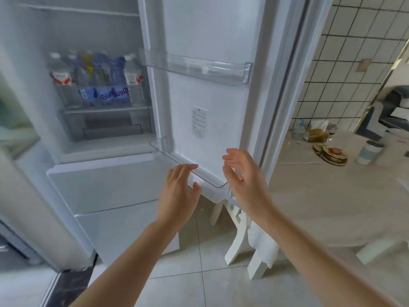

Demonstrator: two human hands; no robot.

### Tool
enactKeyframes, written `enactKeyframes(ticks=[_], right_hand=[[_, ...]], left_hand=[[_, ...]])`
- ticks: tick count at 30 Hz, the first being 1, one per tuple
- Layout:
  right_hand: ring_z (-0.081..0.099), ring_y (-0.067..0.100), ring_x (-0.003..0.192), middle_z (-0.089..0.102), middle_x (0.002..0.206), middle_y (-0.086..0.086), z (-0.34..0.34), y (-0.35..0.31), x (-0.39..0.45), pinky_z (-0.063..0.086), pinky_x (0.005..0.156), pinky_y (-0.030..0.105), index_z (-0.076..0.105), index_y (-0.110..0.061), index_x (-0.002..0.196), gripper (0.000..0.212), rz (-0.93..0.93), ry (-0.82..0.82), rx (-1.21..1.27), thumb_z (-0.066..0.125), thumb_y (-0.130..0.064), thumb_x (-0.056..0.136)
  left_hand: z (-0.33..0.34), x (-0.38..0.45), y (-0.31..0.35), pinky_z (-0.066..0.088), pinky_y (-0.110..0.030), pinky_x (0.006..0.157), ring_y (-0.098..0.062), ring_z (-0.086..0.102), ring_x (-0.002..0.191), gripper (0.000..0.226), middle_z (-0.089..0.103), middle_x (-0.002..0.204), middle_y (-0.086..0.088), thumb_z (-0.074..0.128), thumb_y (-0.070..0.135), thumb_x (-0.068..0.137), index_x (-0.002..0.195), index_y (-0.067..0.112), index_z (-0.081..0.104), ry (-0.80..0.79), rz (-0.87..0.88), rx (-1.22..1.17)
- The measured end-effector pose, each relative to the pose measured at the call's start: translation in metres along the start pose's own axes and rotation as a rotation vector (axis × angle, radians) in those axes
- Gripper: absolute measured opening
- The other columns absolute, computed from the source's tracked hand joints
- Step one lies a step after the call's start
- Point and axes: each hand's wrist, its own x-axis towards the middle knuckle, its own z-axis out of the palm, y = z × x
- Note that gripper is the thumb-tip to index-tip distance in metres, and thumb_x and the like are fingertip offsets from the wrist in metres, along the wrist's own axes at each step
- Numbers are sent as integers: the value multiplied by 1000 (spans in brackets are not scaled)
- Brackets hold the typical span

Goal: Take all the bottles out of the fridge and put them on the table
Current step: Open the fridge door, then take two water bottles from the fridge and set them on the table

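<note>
Now | left hand (180, 191) empty, fingers relaxed | right hand (243, 173) empty, fingers spread | both before the open fridge door (210, 29) | bottles (97, 80) upright on the fridge shelf (106, 110) | table (332, 191) at right

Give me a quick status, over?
Left hand and right hand open, empty. Bottles on fridge shelf, untouched. Fridge door open, path clear.

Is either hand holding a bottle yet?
No. The left hand and right hand are both open and empty near the lower door bin, while the bottles stand on the fridge shelf.
</note>
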Motion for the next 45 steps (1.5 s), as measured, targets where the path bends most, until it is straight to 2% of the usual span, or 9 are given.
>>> enactKeyframes(ticks=[7,14,18,22,26,34,38,42,45], right_hand=[[57,1,107,60,119,-6,80,-25,20,47,93,20,51,-22,125,29,-34,-151,67,52,-17,96],[58,3,109,61,121,-4,185,-43,62,48,93,20,51,-18,127,31,-55,-223,110,53,-17,96],[58,5,106,60,120,-3,255,-50,94,46,92,21,51,-17,127,33,-33,-247,129,54,-15,95],[58,7,106,60,119,-2,320,-59,129,43,84,11,51,-17,129,35,-33,-250,125,54,-13,94],[58,6,108,59,117,-5,360,-59,159,45,90,20,51,-18,128,35,-11,-233,146,54,-14,94],[60,9,104,60,114,-1,426,-45,233,42,79,3,52,-14,127,35,11,-203,154,56,-11,93],[59,7,102,59,113,-4,455,-35,277,42,78,3,52,-17,127,36,25,-192,159,58,-12,92],[60,11,101,60,114,-1,487,-29,332,45,82,10,51,-13,128,39,10,-189,144,61,-14,90],[58,13,108,60,118,2,512,-32,376,48,95,26,52,-11,128,42,5,-234,139,63,-23,90]], left_hand=[[-65,2,-57,32,-18,90,-15,52,113,32,62,116,6,59,8,86,117,17,60,136,-157,50],[-128,30,-152,45,-30,94,-14,57,105,32,64,109,7,59,8,87,117,19,60,261,-244,31],[-160,59,-215,45,-27,88,-11,57,99,31,64,104,7,59,5,86,113,20,60,275,-287,18],[-186,93,-273,45,-27,84,-12,58,96,31,63,103,8,60,5,85,113,20,61,252,-303,20],[-199,123,-313,50,-32,83,-12,59,95,30,63,102,9,61,7,85,111,23,60,248,-297,13],[-203,199,-383,40,-25,83,-13,56,96,33,59,109,7,62,7,86,116,17,60,242,-361,-24],[-197,243,-410,36,-20,85,-12,53,99,38,58,112,4,62,3,84,119,16,58,276,-365,-56],[-194,296,-436,33,-17,83,-12,53,104,43,59,120,0,64,7,84,125,17,55,316,-380,-55],[-193,339,-451,32,-17,82,-17,53,114,47,57,125,-1,63,9,86,130,19,50,345,-412,-48]])
